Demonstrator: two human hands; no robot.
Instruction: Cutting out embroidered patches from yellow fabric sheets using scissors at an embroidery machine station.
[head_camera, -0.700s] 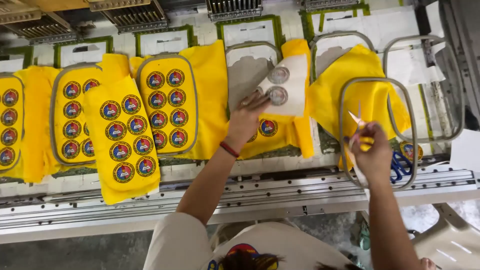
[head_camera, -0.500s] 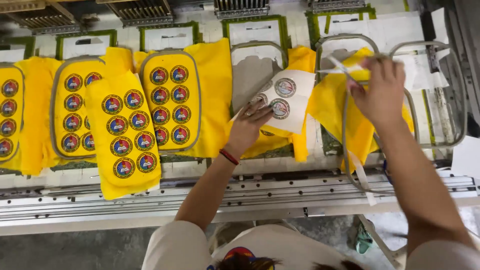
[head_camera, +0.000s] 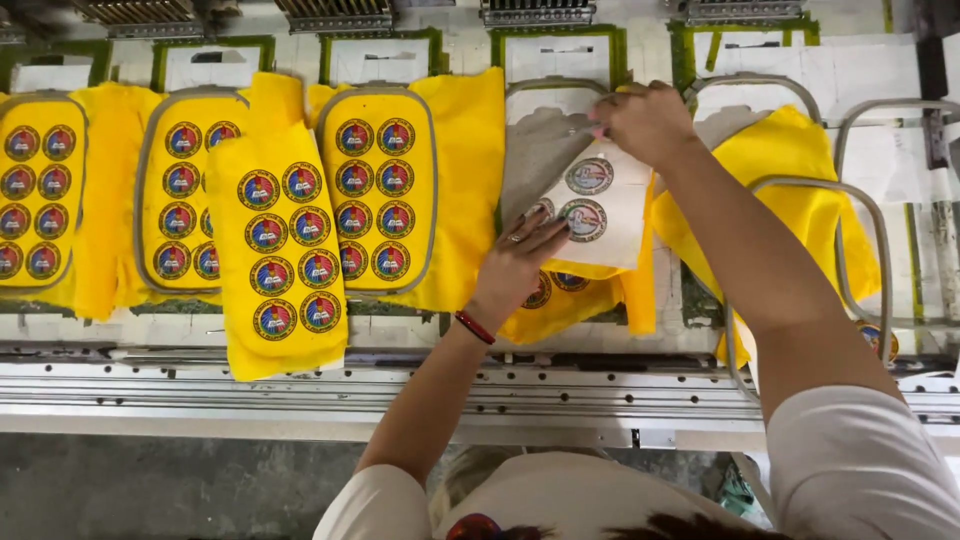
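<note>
Lying at the far left, a hooped yellow cloth (head_camera: 40, 195) with round badges is seen, then a second hooped one (head_camera: 185, 195), a loose yellow piece (head_camera: 280, 250) draped over the rail, and a third hooped panel (head_camera: 378, 190). Further right, the white backing sheet (head_camera: 600, 205) with two round badges is pressed down by the flattened, open fingers of the left hand (head_camera: 520, 265). Its upper corner is pinched by the closed right hand (head_camera: 645, 120). An empty grey hoop (head_camera: 880, 250) is seen over yellow cloth at the right.
</note>
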